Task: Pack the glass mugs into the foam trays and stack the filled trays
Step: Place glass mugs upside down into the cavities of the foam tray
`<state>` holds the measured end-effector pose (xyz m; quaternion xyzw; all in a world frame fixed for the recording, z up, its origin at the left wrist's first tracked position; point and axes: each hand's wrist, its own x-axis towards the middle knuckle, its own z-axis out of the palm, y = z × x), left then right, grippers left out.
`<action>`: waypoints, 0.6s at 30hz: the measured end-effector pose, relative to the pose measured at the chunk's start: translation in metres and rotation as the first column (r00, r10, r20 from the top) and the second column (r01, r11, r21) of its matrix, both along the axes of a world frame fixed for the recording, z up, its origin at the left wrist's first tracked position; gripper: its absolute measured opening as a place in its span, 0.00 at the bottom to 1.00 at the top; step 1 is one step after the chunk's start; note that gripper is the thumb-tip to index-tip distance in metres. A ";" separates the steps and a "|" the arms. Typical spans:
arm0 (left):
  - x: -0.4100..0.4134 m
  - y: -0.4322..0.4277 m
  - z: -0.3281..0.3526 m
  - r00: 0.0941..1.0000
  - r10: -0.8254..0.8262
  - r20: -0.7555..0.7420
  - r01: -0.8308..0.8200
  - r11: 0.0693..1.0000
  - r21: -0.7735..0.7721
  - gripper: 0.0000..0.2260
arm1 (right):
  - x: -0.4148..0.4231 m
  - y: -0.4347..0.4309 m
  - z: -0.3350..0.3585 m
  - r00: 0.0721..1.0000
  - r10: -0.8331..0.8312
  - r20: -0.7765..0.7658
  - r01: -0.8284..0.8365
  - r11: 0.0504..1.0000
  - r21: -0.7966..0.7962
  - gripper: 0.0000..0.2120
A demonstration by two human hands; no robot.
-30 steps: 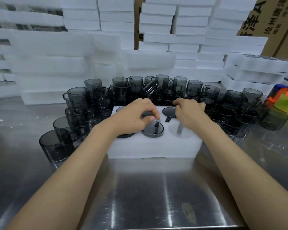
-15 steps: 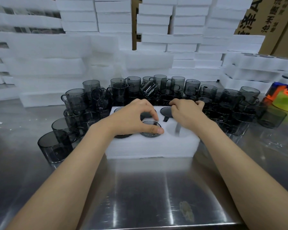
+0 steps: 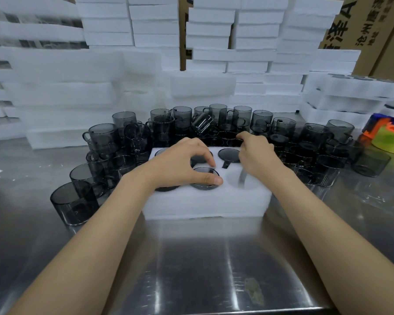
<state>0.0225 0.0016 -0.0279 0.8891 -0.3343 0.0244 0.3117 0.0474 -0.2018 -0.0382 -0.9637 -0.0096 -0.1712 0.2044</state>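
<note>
A person packs smoked-glass mugs at a steel counter (image 3: 191, 258). A white foam tray (image 3: 205, 205) sits mid-counter, its long side parallel to the near edge. The left hand (image 3: 180, 164) holds its grip on a mug (image 3: 201, 177) sunk in the front-middle pocket, thumb on the near rim and fingers curled over the far rim. The right hand (image 3: 257, 155) reaches over the tray's far right corner. Its fingers are curled at the tray's far edge, and it cannot be told whether they hold anything.

The move ahead likely turns on the empty pocket (image 3: 232, 178) at the tray's front right. It lies just right of the held mug and directly below the right wrist, so the right hand is the nearer one. A narrow handle slot appears to run from it toward the far edge, so a mug would probably go in with its handle along that line. The loose mugs (image 3: 280, 128) crowd the counter just beyond the tray's far and side edges, within that hand's reach. Filled trays (image 3: 350, 87) stand stacked toward the far right corner.
</note>
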 end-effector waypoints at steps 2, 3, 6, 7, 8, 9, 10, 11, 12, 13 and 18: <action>0.001 0.000 0.000 1.000 -0.002 0.000 0.002 1.000 -0.003 0.21 | 0.000 0.000 0.000 1.000 -0.011 0.020 0.011 1.000 -0.005 0.21; 0.001 0.000 -0.001 1.000 -0.003 0.001 0.003 1.000 -0.005 0.22 | 0.000 0.000 0.000 0.999 -0.020 0.033 0.020 1.000 -0.003 0.21; 0.002 0.001 -0.001 1.000 -0.007 0.006 0.007 1.000 -0.006 0.22 | 0.001 0.000 0.000 0.996 -0.047 0.074 0.047 0.999 0.001 0.21; 0.002 0.001 -0.001 1.000 -0.009 0.008 0.009 1.000 -0.005 0.22 | 0.001 0.000 0.001 0.994 -0.057 0.090 0.057 0.998 -0.004 0.21; 0.002 0.001 -0.001 1.000 -0.010 0.010 0.010 1.000 -0.004 0.21 | 0.001 0.001 0.001 0.992 -0.062 0.111 0.063 0.998 -0.007 0.21; 0.002 0.001 -0.002 1.000 -0.011 0.010 0.011 1.000 -0.003 0.21 | 0.001 0.001 0.002 0.988 -0.061 0.139 0.063 0.998 -0.009 0.21; 0.002 0.001 -0.002 1.000 -0.012 0.008 0.012 1.000 -0.003 0.21 | 0.000 0.001 0.002 0.982 -0.056 0.179 0.060 0.998 -0.019 0.20; 0.002 0.001 -0.002 1.000 -0.012 0.005 0.012 1.000 -0.003 0.21 | -0.001 0.001 0.001 0.972 -0.048 0.229 0.057 0.998 -0.033 0.19; 0.001 0.000 -0.001 1.000 -0.011 0.002 0.011 1.000 -0.003 0.22 | -0.002 0.001 0.001 0.959 -0.039 0.281 0.051 0.998 -0.035 0.17; 0.001 0.000 -0.001 1.000 -0.007 0.004 0.007 1.000 -0.001 0.23 | -0.003 0.000 0.002 0.944 -0.034 0.329 0.040 0.999 -0.011 0.15; 0.005 -0.001 -0.003 0.997 0.058 0.042 -0.055 0.996 -0.072 0.44 | -0.010 0.008 0.015 0.819 0.158 0.552 -0.203 0.979 0.021 0.11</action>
